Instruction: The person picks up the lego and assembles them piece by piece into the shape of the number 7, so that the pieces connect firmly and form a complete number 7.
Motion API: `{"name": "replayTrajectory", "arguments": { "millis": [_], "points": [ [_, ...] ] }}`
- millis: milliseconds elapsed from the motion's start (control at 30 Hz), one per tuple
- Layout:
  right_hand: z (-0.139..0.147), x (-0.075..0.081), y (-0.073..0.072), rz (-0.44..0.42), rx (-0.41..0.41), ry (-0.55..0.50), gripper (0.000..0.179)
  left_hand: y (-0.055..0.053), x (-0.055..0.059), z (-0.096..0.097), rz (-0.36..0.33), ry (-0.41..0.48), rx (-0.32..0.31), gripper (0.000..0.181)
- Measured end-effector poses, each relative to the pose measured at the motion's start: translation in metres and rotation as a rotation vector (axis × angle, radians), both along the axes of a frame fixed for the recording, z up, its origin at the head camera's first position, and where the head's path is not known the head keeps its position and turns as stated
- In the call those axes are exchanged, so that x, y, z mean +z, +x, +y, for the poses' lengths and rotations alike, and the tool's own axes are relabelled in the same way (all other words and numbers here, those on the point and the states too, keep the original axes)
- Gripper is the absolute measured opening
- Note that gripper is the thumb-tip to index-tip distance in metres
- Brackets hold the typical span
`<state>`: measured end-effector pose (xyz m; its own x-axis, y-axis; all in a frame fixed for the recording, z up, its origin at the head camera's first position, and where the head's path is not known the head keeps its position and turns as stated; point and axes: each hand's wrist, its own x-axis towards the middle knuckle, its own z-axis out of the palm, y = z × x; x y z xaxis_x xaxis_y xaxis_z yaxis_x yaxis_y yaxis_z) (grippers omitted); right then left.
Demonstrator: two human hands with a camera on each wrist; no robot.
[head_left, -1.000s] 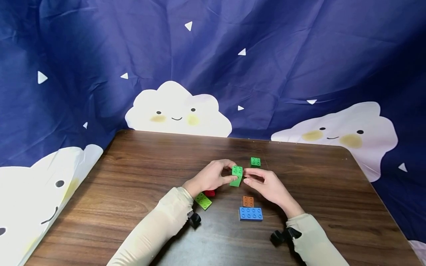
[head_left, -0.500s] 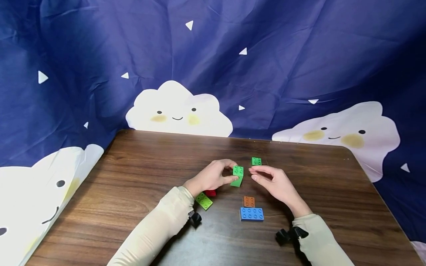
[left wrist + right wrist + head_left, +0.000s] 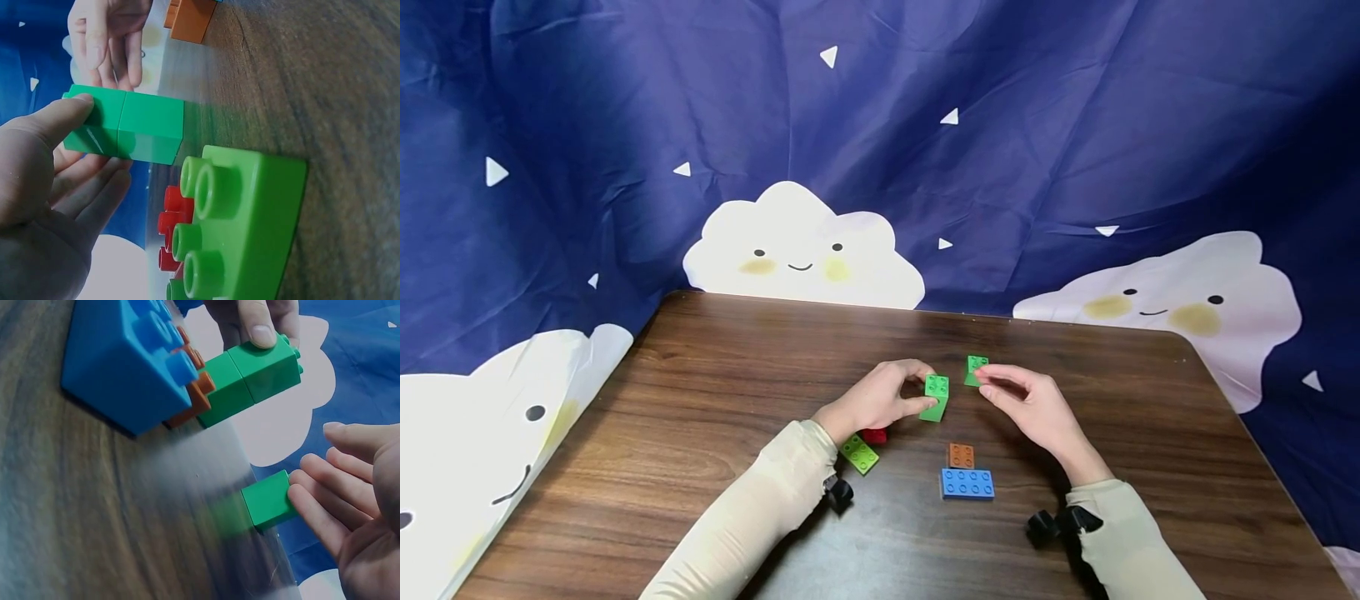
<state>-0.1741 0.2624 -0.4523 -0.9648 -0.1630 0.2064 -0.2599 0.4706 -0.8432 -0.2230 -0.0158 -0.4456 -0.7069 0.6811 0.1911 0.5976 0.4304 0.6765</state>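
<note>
My left hand pinches a stack of two green building bricks between thumb and fingers; the stack stands upright at the middle of the table. Off to its right and a little farther back is a single green building brick with studs on top. My right hand hovers at that brick's near right side, its fingers extended and the thumb apart from them. In the right wrist view, the fingertips overlap the brick's upper edge and nothing sits between thumb and fingers.
Nearer on the wooden table lie an orange brick and a longer blue brick side by side. By my left wrist are a lime green brick and a partly hidden red brick. A blue cloud-print cloth hangs behind.
My right hand has moved away from the green stack, rightward and slightly back, to the single green brick. My left hand keeps its grip on the stack in the same place.
</note>
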Motion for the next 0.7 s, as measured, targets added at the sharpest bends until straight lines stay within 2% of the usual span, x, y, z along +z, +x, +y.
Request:
{"name": "replayTrajectory", "arguments": {
  "millis": [400,700],
  "points": [
    [0.006,0.001,-0.005,0.041,-0.047,0.003,0.031,0.001,0.004,-0.001,-0.017,-0.004,-0.005,0.027],
    [0.008,0.002,-0.011,0.069,-0.082,0.010,0.031,0.000,0.003,-0.001,-0.018,-0.011,-0.007,0.027]
  ]
}}
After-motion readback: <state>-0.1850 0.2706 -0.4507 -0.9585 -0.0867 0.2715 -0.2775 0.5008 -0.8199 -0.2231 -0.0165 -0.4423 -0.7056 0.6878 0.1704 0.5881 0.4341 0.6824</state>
